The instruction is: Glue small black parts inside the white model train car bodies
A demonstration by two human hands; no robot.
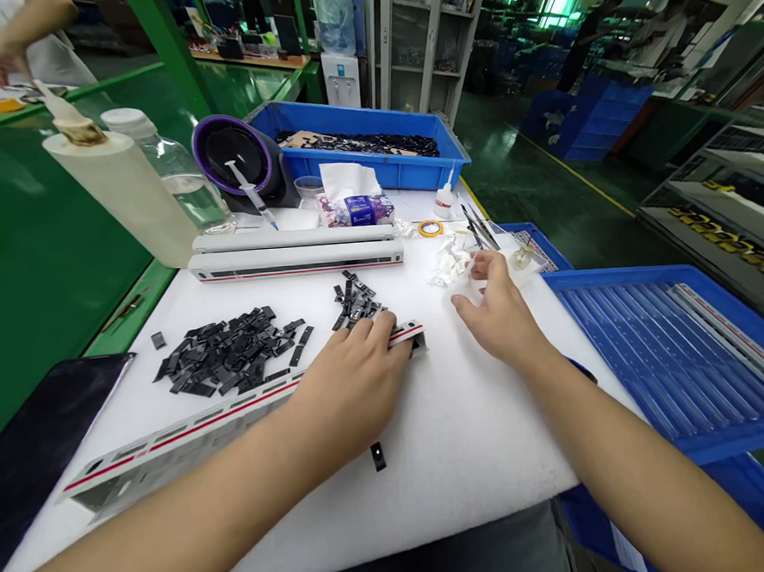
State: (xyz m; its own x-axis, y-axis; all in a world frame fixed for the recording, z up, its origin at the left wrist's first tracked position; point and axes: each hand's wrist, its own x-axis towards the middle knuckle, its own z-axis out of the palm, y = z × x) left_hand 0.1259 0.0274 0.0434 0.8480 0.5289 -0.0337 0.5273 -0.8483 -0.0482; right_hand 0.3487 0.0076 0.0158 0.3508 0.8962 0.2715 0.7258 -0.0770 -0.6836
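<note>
My left hand (356,376) lies on the right end of a long white strip with a red stripe (190,436), fingers curled down over it and holding it on the white foam mat (469,436). My right hand (498,313) reaches to the right of it, fingers loosely spread near crumpled clear wrap (449,266) and a small glass bottle (522,254); nothing shows in its fingers. A heap of small black plastic pieces (228,357) lies left of my left hand, a smaller heap (355,303) just beyond it. One black piece (378,456) lies alone near the front.
A second white strip (296,258) lies across the back. Behind it are a tissue pack (354,203), glue bottle (444,201), tape roll (429,228), tweezers (480,226), syringe (252,194), blue bin (361,149). A blue tray with strips (684,362) sits right. Another person's hand (2,55) works far left.
</note>
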